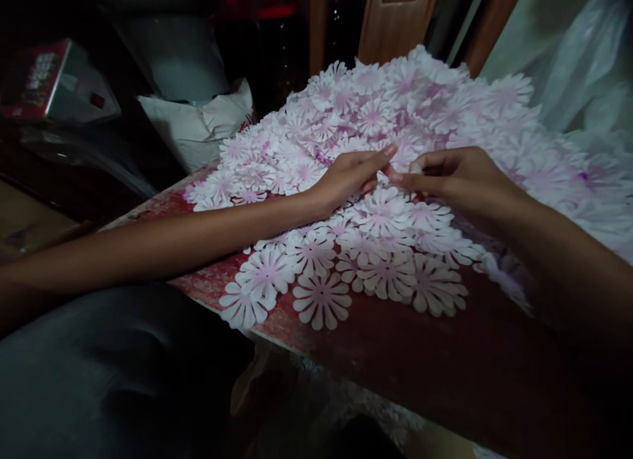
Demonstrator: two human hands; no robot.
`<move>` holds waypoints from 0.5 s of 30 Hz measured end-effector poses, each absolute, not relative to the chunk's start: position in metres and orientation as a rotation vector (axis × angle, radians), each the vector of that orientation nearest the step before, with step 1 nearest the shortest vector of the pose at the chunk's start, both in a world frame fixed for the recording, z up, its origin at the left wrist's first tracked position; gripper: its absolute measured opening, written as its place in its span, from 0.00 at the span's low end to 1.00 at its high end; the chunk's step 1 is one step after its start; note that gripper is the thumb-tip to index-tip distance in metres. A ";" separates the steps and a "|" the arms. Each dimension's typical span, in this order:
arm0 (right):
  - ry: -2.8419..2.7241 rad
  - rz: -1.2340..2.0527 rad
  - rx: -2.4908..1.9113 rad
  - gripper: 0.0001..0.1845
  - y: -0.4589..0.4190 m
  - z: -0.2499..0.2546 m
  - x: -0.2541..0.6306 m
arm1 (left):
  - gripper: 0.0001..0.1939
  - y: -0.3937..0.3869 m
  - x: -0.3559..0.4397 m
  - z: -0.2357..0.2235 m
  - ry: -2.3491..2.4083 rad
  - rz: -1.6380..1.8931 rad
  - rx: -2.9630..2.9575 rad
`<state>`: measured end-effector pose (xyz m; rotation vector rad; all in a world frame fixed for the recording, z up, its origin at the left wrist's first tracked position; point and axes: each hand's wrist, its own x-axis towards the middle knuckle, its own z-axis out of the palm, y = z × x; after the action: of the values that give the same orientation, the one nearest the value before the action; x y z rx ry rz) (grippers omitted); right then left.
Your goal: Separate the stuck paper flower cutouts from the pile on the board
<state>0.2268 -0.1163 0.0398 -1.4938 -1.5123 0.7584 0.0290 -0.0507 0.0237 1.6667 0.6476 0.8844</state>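
Note:
A big heap of white-and-pink flower-shaped cut-outs (395,116) covers a red table (405,353). My left hand (349,177) reaches in from the left and lies on the cut-outs, fingers pressed together and pointing right. My right hand (452,179) comes in from the right, fingers curled and pinched toward the left hand. The fingertips of both hands meet over one flower cut-out (383,212) at the pile's near side. What the fingers pinch is too small to make out.
A white sack (198,126) and a red-and-silver box (49,80) stand in the dark at the back left. Wooden furniture legs (395,17) rise behind the pile. Clear plastic (588,57) hangs at the top right. Dark cloth (99,373) fills the lower left.

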 end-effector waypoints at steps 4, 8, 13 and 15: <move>-1.428 0.843 -1.445 0.24 -0.114 0.036 0.229 | 0.19 -0.046 0.029 0.019 0.616 0.916 1.734; -1.299 0.963 -1.430 0.27 -0.112 0.032 0.233 | 0.12 -0.041 0.028 0.016 0.640 0.923 1.774; -1.278 0.996 -1.416 0.22 -0.114 0.032 0.234 | 0.08 -0.037 0.027 0.012 0.614 0.938 1.833; -1.300 0.980 -1.411 0.21 -0.116 0.034 0.231 | 0.08 -0.036 0.027 0.011 0.625 0.960 1.859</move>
<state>0.2310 -0.1158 0.0343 -1.4109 -1.3003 0.9802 0.0274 -0.0364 0.0115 1.8590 0.6251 0.9597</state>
